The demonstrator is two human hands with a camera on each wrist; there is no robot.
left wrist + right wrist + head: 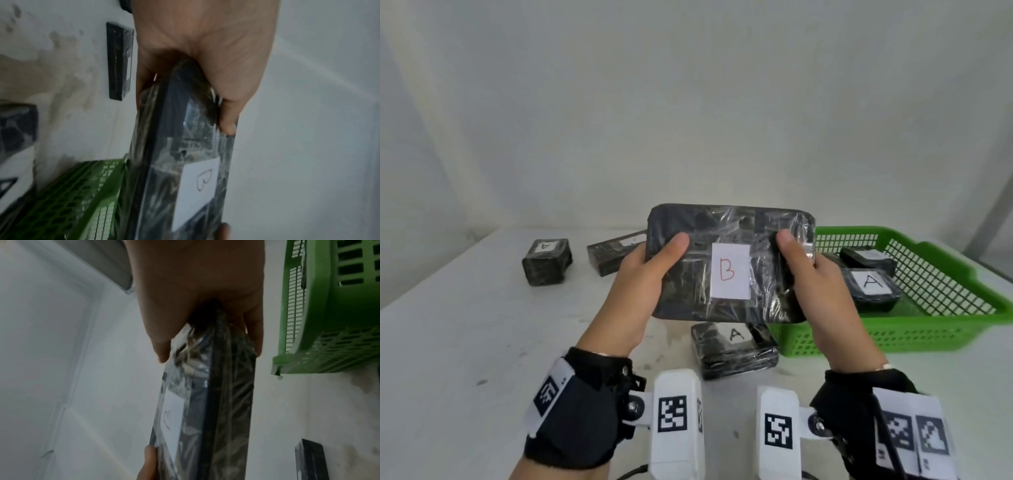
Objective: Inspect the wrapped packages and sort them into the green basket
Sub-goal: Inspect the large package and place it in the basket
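Gripping the B pkg at both ends, left hand & right hand hold it above the white table, left of the green basket, hiding part of an A pkg below; grey wall behind.

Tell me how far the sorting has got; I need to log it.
Done: two packages, one labelled A, lie in the green basket. In hand: both hands, left and right, hold up the package labelled B. Left: three packages on the table, two showing A.
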